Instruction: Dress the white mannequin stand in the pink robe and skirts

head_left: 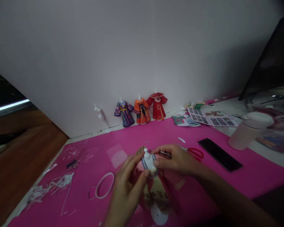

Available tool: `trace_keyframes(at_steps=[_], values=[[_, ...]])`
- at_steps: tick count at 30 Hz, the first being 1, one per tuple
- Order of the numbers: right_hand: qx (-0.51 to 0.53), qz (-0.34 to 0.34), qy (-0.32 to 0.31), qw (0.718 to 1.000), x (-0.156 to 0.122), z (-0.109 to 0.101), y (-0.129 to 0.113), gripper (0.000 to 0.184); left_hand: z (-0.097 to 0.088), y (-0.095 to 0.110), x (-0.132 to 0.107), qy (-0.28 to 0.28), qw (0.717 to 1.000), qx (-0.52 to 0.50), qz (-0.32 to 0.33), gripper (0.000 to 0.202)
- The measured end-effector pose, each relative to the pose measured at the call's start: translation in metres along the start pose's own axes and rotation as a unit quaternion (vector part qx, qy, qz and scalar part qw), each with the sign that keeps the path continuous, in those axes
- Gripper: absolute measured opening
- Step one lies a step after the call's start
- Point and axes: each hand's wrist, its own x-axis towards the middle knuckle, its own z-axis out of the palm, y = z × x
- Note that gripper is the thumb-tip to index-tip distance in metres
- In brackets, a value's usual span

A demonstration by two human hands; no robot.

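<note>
A small white doll mannequin [149, 161] stands between my hands in a pale pink top with a grey-blue, pearl-dotted collar band [144, 163] and a cream and red skirt [158, 190]. Its round white base [159, 215] shows below. My left hand [130, 183] grips it from the left, fingers at the shoulder and thumb at the chest. My right hand [174, 159] pinches the garment's collar edge on the right. A thin silvery piece [165, 154] shows by the right fingers; I cannot tell whether it is held.
Dressed mannequins in purple [124, 113], orange [141, 110] and red [158, 106] lean along the wall. Red-handled scissors [196, 153], a phone [220, 154] and a pale bottle [249, 130] lie or stand rightward. Leftward are a tape ring [104, 185], a pearl sheet [117, 156] and white scraps [49, 187].
</note>
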Motion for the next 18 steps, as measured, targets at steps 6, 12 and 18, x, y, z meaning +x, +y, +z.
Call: trace_keyframes(at_steps=[6,12,18], values=[[-0.022,0.008,0.021,1.0,-0.001,0.005,-0.003,0.032,-0.002,0.001,0.005,-0.021,0.999,0.032,0.006,0.035],[-0.018,0.007,0.031,0.999,-0.003,0.006,-0.009,0.03,-0.005,0.004,0.012,-0.053,0.997,0.042,0.031,0.028],[-0.025,0.023,0.026,0.999,-0.001,0.005,-0.014,0.026,-0.006,0.014,0.018,-0.071,0.997,-0.003,-0.014,0.021]])
